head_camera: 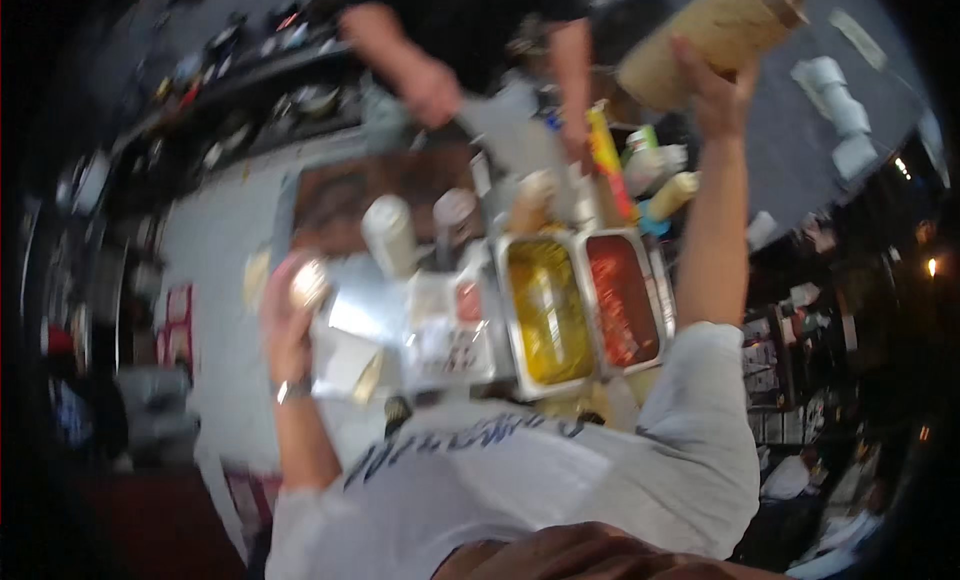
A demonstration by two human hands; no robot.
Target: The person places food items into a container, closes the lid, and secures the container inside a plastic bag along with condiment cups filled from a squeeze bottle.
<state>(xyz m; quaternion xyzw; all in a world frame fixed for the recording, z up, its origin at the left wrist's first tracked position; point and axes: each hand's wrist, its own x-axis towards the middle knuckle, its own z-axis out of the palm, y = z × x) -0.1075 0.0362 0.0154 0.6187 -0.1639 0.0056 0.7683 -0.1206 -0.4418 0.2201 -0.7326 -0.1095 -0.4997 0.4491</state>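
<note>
My left hand (289, 298), with a watch or bracelet on its wrist, is raised at the left over the metal counter, closed around a blurred, shiny whitish thing (309, 281). My right hand (716, 88) reaches far up to the right and grips a large squeeze bottle (709, 43) of beige sauce, tilted on its side. Between my arms stand a metal pan of yellow-green food (551, 313) and a metal pan of red food (621, 302). A clear plastic tray (450, 328) with small items lies left of them, and a white bottle (391, 235) stands behind it.
Across the counter a co-worker's hand (435, 92) is at a knife-like tool above a dark brown board (382, 193). The co-worker's other arm (574, 92) comes down by a yellow and red box (611, 163). Several bottles stand near my right forearm. A folded paper (349, 362) lies near my left wrist.
</note>
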